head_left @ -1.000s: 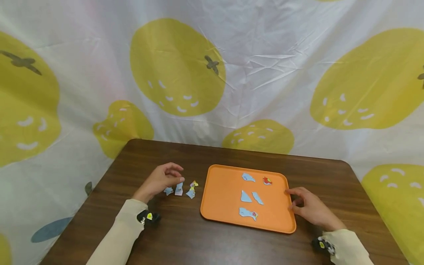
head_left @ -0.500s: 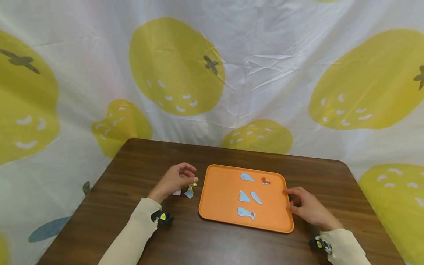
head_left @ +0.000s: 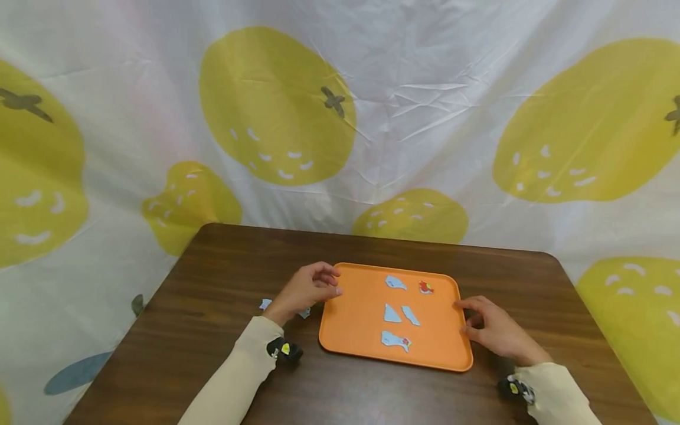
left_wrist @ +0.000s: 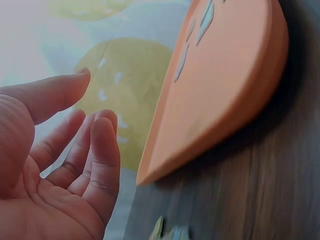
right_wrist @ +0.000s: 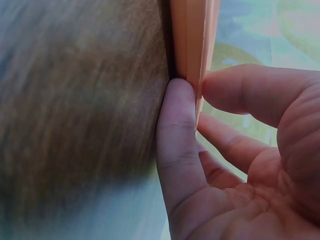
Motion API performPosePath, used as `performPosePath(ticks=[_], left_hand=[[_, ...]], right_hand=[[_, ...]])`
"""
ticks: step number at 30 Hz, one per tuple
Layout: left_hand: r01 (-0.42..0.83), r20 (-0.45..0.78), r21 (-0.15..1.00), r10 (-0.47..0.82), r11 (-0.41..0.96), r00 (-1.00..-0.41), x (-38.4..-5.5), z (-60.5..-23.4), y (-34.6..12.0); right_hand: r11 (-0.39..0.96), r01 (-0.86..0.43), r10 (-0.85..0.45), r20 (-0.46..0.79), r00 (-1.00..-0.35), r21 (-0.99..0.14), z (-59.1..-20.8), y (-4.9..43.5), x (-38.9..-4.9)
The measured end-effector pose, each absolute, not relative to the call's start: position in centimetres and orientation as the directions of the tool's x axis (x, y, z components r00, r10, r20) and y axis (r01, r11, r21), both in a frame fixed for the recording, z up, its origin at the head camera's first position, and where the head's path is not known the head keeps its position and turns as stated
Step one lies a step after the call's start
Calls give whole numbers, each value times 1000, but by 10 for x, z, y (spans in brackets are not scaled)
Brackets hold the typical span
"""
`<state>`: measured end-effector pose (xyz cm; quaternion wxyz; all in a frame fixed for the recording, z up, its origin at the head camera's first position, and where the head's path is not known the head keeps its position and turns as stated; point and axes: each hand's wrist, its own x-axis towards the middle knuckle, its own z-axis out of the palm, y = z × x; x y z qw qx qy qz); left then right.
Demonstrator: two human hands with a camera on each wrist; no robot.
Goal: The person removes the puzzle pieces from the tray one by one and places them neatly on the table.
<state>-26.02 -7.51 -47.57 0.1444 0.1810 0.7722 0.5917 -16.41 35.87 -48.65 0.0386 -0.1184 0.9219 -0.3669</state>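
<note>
L hand (head_left: 308,289): arm from lower left of frame, hangs near upper-left corner of orange tray (head_left: 350,321); fingers loosely bent, medium gap to thumb, nothing held. R hand (head_left: 496,330): arm from lower right, thumb + fingertip pinch tray's right edge. Tray ctr-right: 4 light-blue pcs (head_left: 391,313), 1 red pc (head_left: 426,287). More pcs (head_left: 265,304) on brown table (head_left: 239,260), partly hidden by L hand.

Tray (head_left: 356,330) orange; pcs (head_left: 392,313) mostly lt blue, far-right pc (head_left: 426,287) mainly red w/ yellow. Surface (head_left: 382,392) dk brown w/ wood grain. Cloth (head_left: 414,65) wht w/ yellow-green fruit print. Sleeves (head_left: 234,372) cream; wrist straps (head_left: 294,354) blk w/ yellow.
</note>
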Motion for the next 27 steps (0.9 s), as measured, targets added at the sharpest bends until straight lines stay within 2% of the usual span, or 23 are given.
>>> performPosePath(ticks=[9,27], left_hand=[[137,-15,951,483,277,-875,-256,-482,-47],[117,-74,956,610,268,-789,-233,-492,0]], right_hand=[[693,-182,-248,6,-969,-698,-489,358,-165],[707,-188,-247,11,-969,-682,-489,357,-170]])
